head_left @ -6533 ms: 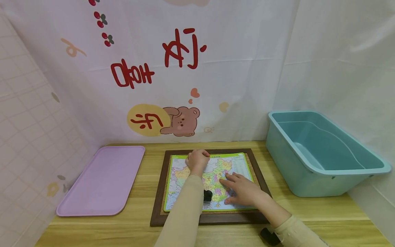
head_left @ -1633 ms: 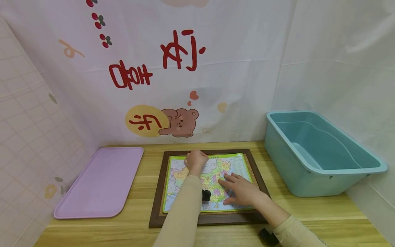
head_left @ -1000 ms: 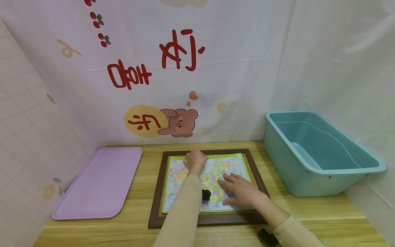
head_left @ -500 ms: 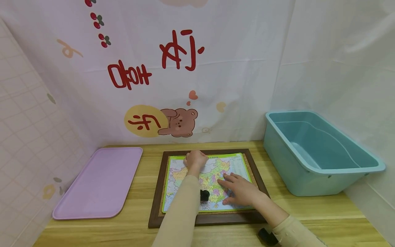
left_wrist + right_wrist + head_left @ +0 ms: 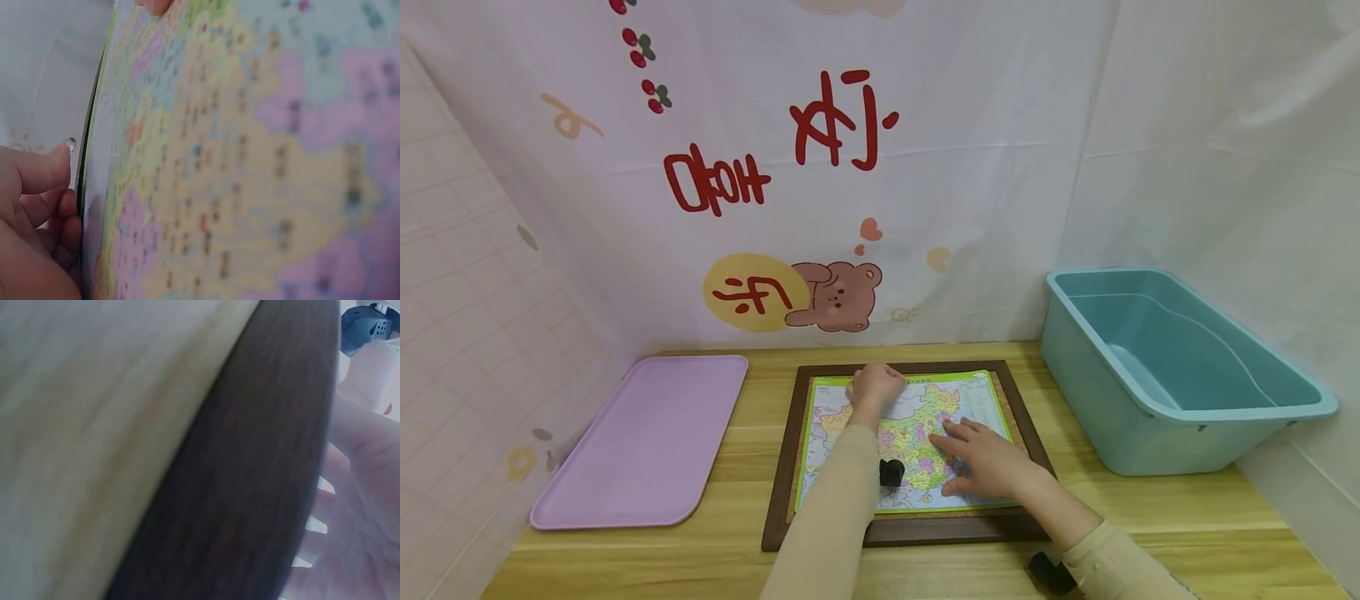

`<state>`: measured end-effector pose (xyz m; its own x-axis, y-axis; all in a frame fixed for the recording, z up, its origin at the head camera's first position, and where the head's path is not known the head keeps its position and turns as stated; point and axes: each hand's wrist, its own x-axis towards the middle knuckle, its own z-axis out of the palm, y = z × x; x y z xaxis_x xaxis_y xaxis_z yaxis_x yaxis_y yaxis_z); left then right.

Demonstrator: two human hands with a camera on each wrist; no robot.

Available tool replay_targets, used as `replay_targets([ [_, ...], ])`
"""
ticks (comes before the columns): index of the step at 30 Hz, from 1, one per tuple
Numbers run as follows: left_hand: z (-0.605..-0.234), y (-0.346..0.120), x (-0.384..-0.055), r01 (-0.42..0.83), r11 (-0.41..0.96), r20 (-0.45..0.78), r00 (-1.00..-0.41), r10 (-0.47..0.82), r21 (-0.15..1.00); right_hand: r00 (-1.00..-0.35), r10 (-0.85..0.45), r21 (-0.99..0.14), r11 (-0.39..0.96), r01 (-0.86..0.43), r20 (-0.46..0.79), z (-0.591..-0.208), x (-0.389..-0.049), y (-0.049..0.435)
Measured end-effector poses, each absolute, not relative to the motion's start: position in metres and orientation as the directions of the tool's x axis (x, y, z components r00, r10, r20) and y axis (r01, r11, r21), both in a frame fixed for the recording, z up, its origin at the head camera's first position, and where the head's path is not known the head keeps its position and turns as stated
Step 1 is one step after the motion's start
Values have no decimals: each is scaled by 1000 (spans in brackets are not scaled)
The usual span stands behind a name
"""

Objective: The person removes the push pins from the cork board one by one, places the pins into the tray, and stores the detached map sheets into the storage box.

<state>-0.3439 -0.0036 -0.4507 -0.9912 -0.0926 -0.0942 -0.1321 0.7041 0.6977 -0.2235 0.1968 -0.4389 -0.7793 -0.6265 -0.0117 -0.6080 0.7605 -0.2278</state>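
Observation:
A map of China with a green border lies on a cork board in a dark brown wooden frame. At the map's top edge, my left hand has its fingers curled. In the left wrist view, the thumb and fingers of that left hand pinch a small clear push pin, largely hidden by the fingertips. My right hand rests on the map's lower right part with its fingers spread. Its palm shows beside the dark frame in the right wrist view.
A purple tray lies on the wooden table at the left. On the right stands a deep teal tub. A printed white cloth hangs behind the table. Each wrist carries a small black camera.
The left hand has stayed at the map's top edge, while its forearm has swung slightly left. The right hand has not moved on the map. The head view has shifted slightly.

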Motion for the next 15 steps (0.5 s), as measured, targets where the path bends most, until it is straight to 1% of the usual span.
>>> replay_targets([
  [8, -446, -6, -344, -152, 708, -158, -986, -59, 690, -780, -625, -237, 761, -604, -18, -439, -224, 197],
  [15, -442, -8, -341, -150, 674, -162, -986, -45, 723, -778, -628, -237, 759, -607, -18, -438, -223, 197],
])
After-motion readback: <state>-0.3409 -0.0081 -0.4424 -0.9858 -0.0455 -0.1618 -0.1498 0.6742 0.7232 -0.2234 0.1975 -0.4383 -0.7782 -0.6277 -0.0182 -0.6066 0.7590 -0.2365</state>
